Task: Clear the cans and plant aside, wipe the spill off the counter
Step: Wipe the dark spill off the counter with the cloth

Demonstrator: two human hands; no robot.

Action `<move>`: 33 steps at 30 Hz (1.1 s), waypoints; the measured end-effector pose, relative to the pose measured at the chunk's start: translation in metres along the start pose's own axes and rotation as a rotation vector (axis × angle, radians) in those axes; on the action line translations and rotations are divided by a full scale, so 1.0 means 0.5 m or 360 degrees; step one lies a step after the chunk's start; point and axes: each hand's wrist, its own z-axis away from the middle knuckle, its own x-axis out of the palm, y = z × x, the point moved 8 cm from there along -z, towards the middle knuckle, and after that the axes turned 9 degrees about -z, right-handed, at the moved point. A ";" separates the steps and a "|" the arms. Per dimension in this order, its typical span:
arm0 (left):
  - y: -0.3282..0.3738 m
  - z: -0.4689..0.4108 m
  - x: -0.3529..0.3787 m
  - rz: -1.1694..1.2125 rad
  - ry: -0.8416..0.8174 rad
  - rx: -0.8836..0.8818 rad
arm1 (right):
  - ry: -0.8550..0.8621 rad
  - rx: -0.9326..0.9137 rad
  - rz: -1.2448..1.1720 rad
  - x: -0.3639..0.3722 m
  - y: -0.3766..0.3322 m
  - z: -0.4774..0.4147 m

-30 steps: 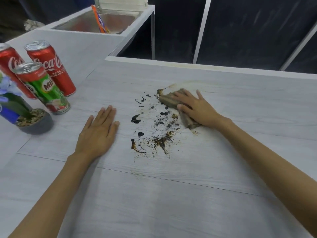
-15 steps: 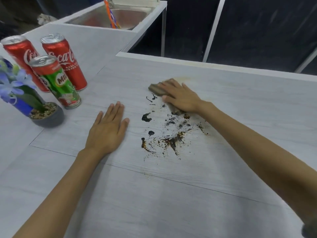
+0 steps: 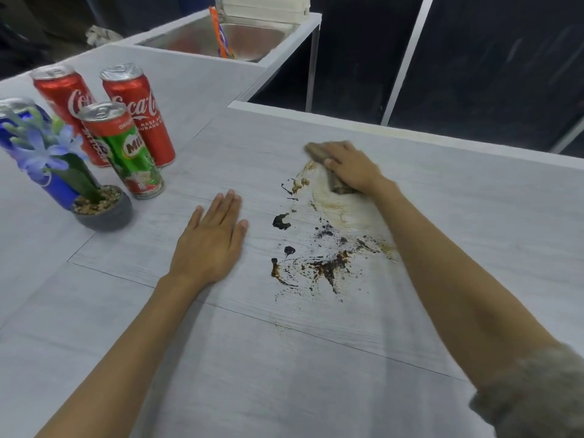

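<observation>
A dark brown spill is spattered over the middle of the pale grey counter, with a smeared brown streak at its far side. My right hand presses a stained brown cloth flat on the counter at the spill's far edge. My left hand lies flat, palm down, left of the spill, holding nothing. At the far left stand two red Coca-Cola cans, a green Milo can, a blue can and a small potted plant with purple flowers.
A metal sink with an orange object in it sits at the back left. The counter's far edge runs behind my right hand, with dark space beyond. A fuzzy grey sleeve shows at the lower right.
My right hand has pushed the cloth away from me across the top of the spill, leaving a brown smear. The left hand stays flat in place. The view has shifted.
</observation>
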 end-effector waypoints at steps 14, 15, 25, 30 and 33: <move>0.000 0.000 0.000 -0.0028 -0.0021 0.0005 | -0.0425 -0.0147 -0.0218 -0.030 0.031 0.155; 0.001 0.000 -0.001 -0.0039 -0.0017 0.0007 | -0.0387 -0.0074 -0.0186 -0.030 0.037 0.117; -0.002 -0.003 0.002 -0.0105 -0.0049 0.0015 | -0.0578 -0.0598 -0.0099 0.126 -0.171 0.221; -0.002 -0.002 0.002 -0.0063 -0.0010 0.0023 | -0.0660 -0.0359 -0.0372 0.023 -0.069 0.275; -0.001 -0.003 0.002 -0.0066 -0.0012 0.0019 | -0.0396 -0.0002 -0.0342 -0.033 -0.003 0.217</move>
